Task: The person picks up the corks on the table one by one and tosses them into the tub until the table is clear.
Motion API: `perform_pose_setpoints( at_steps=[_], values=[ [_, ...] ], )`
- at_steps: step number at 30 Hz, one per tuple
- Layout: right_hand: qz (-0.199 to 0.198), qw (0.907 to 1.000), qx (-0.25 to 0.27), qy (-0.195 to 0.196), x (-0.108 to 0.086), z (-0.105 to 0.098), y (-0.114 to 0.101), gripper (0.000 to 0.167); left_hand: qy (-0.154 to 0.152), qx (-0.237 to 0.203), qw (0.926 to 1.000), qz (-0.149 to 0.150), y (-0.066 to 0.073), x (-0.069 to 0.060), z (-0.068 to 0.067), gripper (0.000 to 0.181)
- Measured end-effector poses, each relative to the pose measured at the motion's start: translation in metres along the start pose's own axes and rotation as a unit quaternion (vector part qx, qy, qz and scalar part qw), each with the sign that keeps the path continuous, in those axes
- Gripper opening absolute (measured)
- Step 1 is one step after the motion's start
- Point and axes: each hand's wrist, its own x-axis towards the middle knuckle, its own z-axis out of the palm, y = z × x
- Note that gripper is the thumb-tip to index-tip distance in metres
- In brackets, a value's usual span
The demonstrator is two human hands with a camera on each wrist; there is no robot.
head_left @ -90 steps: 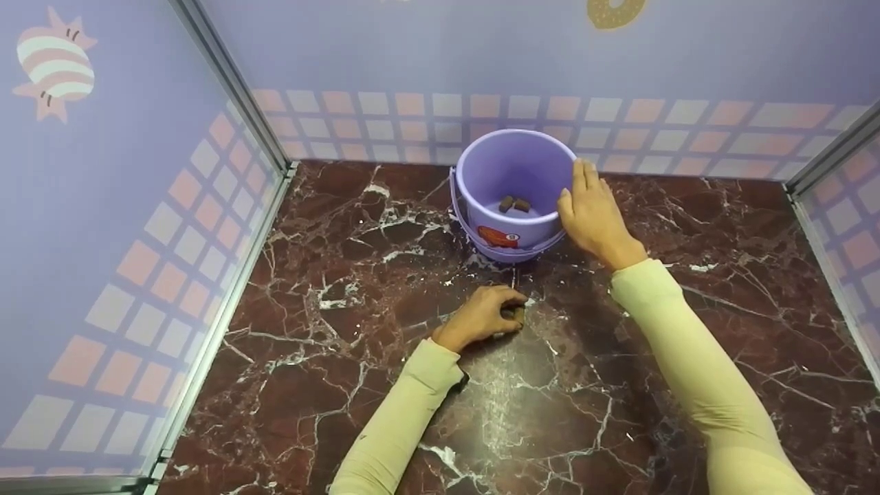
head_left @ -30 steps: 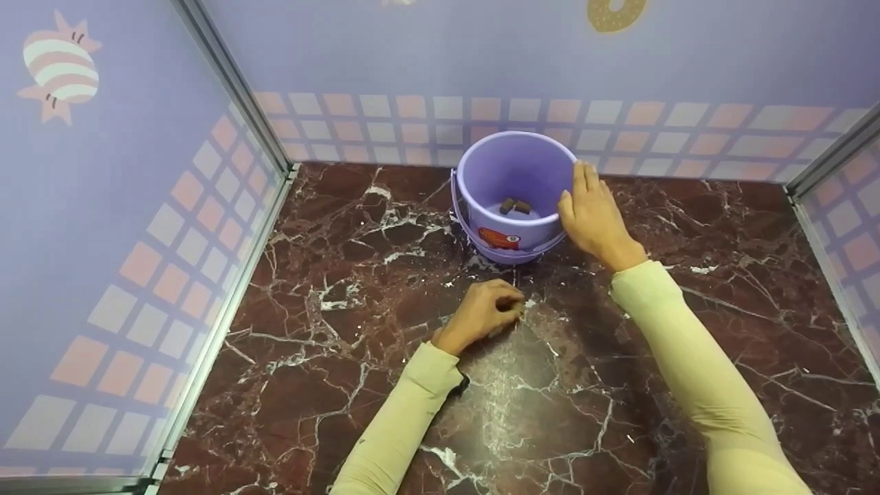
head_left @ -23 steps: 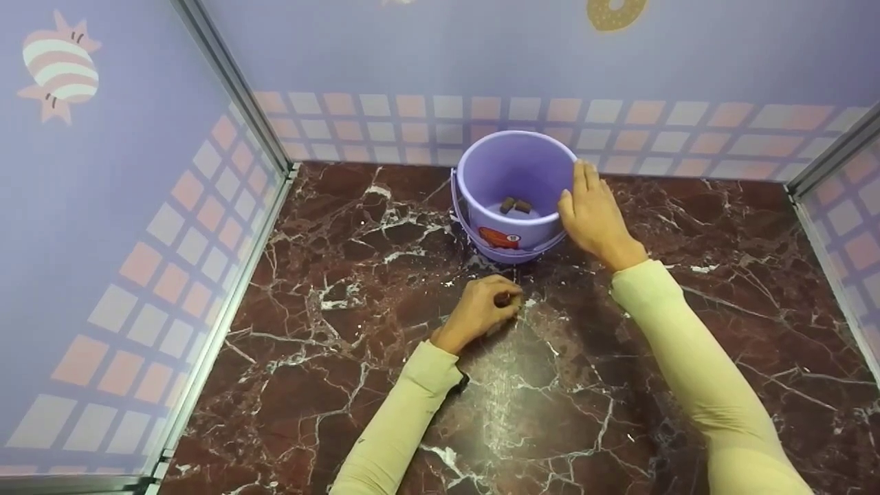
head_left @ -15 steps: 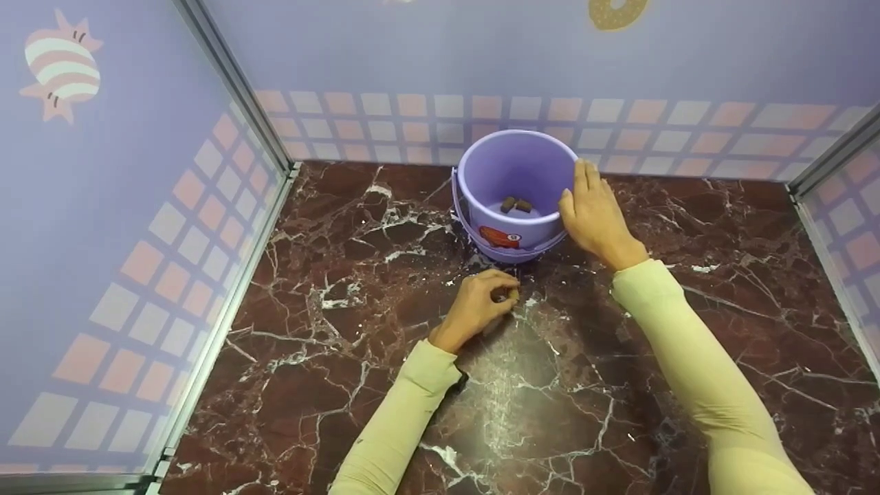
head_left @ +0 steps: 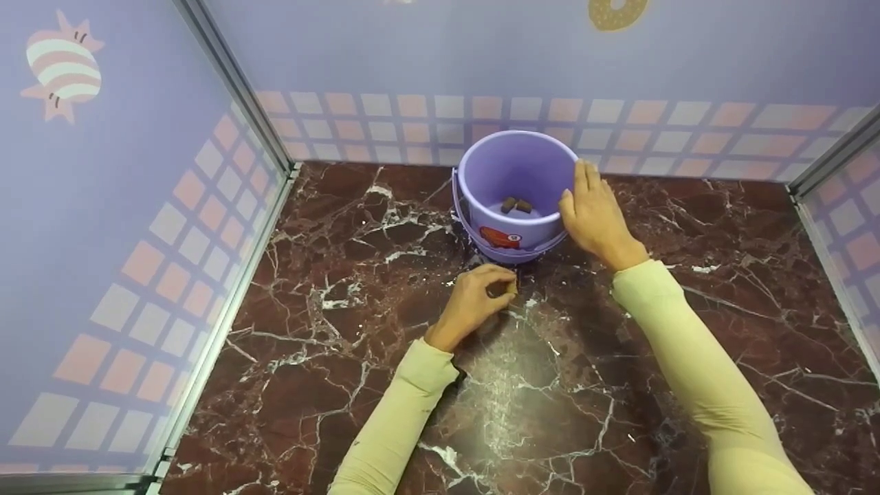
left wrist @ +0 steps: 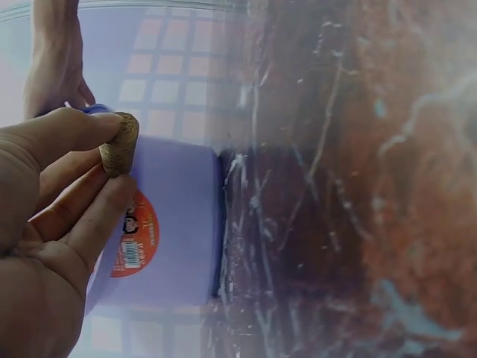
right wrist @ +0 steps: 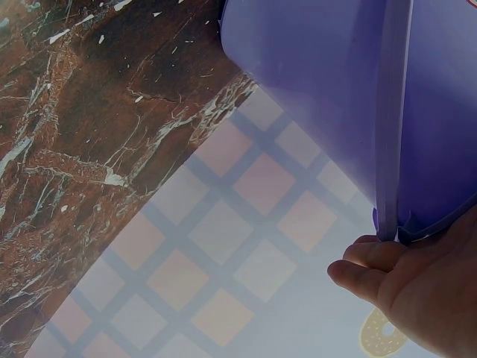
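Observation:
My left hand [head_left: 467, 306] pinches a small brown cork-like piece [left wrist: 119, 145] between thumb and fingertips, just in front of a purple bucket [head_left: 515, 237]. The left wrist view shows the piece between me and the bucket's side, where a red label [left wrist: 138, 235] is stuck. On the bucket's right rim, my right hand [head_left: 597, 213] holds on, thumb at the rim and fingers along the outside, close to the handle's pivot [right wrist: 387, 224]. Inside on the bucket floor lie two similar brown pieces [head_left: 524, 205].
The bucket stands upright on a dark red marbled surface [head_left: 330, 405], near the back panel [head_left: 385, 55]. A side panel [head_left: 137, 172] with metal framing rises at the left, another panel [head_left: 845, 227] at the right. The bucket's handle [head_left: 459, 206] hangs down across its front.
My left hand has lifted slightly and moved toward the bucket with the brown piece pinched. The right hand and the bucket have stayed where they were.

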Motion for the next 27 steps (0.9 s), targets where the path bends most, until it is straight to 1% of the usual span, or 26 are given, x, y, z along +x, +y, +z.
perform_pose_setpoints(
  at_steps=[6, 12, 21, 27],
  values=[
    [-0.001, 1.0000, 0.000, -0.003, -0.001, 0.000, 0.001, 0.069, 0.016, -0.014, 0.9997, 0.009, 0.005, 0.003, -0.008, 0.029],
    [-0.003, 1.0000, 0.000, 0.001, -0.001, 0.001, 0.002, 0.069, 0.026, -0.015, 0.9995, 0.011, 0.010, 0.005, -0.016, 0.029],
    [-0.007, 1.0000, 0.000, 0.003, -0.001, 0.001, 0.001, 0.068, 0.054, -0.024, 0.9973, 0.043, 0.019, 0.011, -0.026, 0.029],
    [-0.004, 1.0000, -0.001, 0.002, 0.000, -0.001, 0.000, 0.068, 0.060, -0.036, 0.9962, 0.051, 0.023, 0.017, -0.034, 0.030]
  ],
)
